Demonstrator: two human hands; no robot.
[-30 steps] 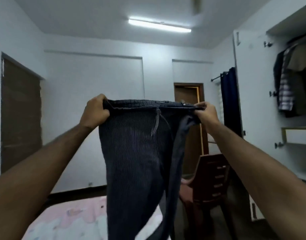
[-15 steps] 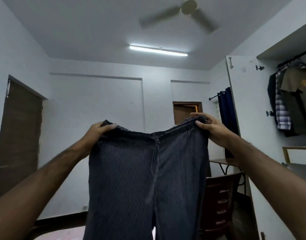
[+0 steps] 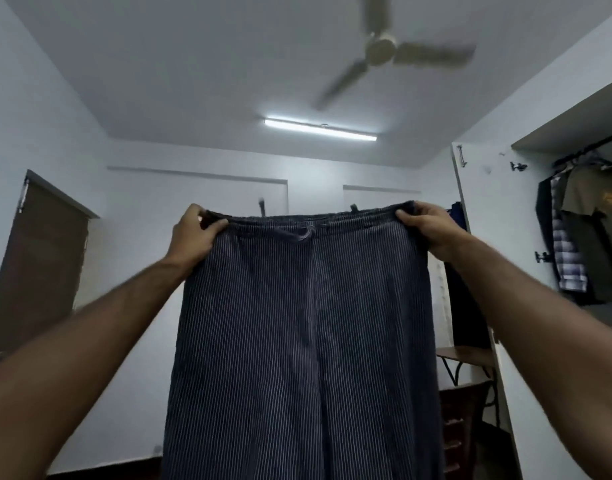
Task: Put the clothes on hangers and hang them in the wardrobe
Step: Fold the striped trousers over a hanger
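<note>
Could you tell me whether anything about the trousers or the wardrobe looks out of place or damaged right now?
Nothing stands out. The striped trousers hang flat and straight, with the left hand and right hand gripping the waistband corners. No tear or stain shows. In the wardrobe, the shirts hang normally.

One pair of striped trousers (image 3: 304, 341). Two hands: left hand (image 3: 193, 237), right hand (image 3: 429, 226). One ceiling fan (image 3: 380, 51). One tube light (image 3: 320, 129). One desk (image 3: 465, 355). Wardrobe (image 3: 488, 237): several hung garments (image 3: 592, 230), count unclear.
</note>
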